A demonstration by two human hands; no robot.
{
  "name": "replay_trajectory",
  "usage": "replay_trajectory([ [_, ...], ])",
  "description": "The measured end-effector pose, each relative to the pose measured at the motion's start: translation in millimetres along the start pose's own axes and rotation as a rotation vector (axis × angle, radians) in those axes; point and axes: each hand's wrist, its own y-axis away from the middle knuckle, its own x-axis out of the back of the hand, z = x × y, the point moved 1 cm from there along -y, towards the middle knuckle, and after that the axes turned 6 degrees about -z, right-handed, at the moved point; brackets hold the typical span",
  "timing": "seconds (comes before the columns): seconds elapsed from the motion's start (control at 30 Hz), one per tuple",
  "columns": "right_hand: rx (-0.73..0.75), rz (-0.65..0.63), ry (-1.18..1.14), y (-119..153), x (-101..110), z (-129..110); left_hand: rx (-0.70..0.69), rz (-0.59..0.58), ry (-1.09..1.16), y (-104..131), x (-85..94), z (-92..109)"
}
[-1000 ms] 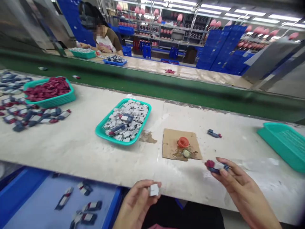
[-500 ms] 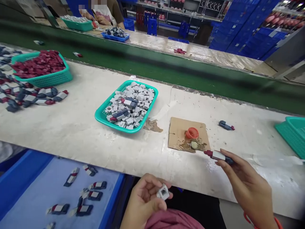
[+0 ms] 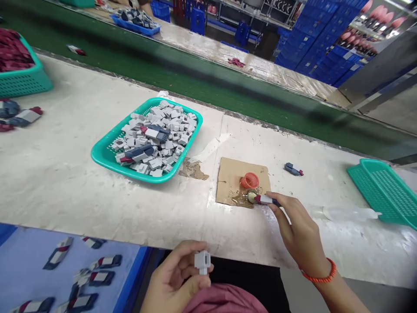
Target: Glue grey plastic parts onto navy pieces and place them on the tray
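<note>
Low in the view, my left hand (image 3: pixel 179 278) pinches a small light grey block (image 3: pixel 202 261) that has a square opening. My right hand (image 3: pixel 296 226) grips the dark end of a red, grey and dark blue piece (image 3: pixel 266 199). Its red tip touches or overlaps a round pale disc (image 3: pixel 252 197) on the wet part of a cardboard square (image 3: pixel 228 171). An orange-red cup (image 3: pixel 250 180) lies just behind the disc. Left of the cardboard stands a teal basket (image 3: pixel 107 167) of grey blocks, with a few joined pieces on top.
A dark blue and red piece (image 3: pixel 293 169), a clear bottle (image 3: pixel 350 214) and a teal basket (image 3: pixel 384 187) are on the right. Red parts fill another basket (image 3: pixel 29 82) at far left. Finished-looking pieces lie in a blue bin (image 3: pixel 130 269) below the table edge.
My right hand has moved left and brought the red tip to the disc. In my left hand the grey block is turned differently. The view has shifted right.
</note>
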Motion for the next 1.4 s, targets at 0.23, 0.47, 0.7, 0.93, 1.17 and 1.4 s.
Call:
replay_trajectory([
  [0.23, 0.026, -0.064, 0.016, -6, -4, 2, -0.036, 0.019, -0.121, -3, 0.8, 0],
  [0.47, 0.03, -0.026, 0.043, -8, -2, 2, 0.026, 0.046, -0.097, -3, -0.8, 0],
  [0.7, -0.176, 0.02, -0.239, 19, 9, -41, 0.067, 0.02, -0.011, -3, -6.3, 5],
  [0.93, -0.229, -0.04, -0.559, 38, -5, -77, 0.098, -0.035, 0.075, 2, -12.0, 9],
  [1.17, -0.216, 0.025, -0.621, 35, -13, -84, 0.113, -0.104, 0.108, 5, -13.3, 10],
  [1.4, -0.177, -0.106, -0.617, 35, -11, -86, 0.076, -0.034, -0.143, 11, -10.7, 12],
])
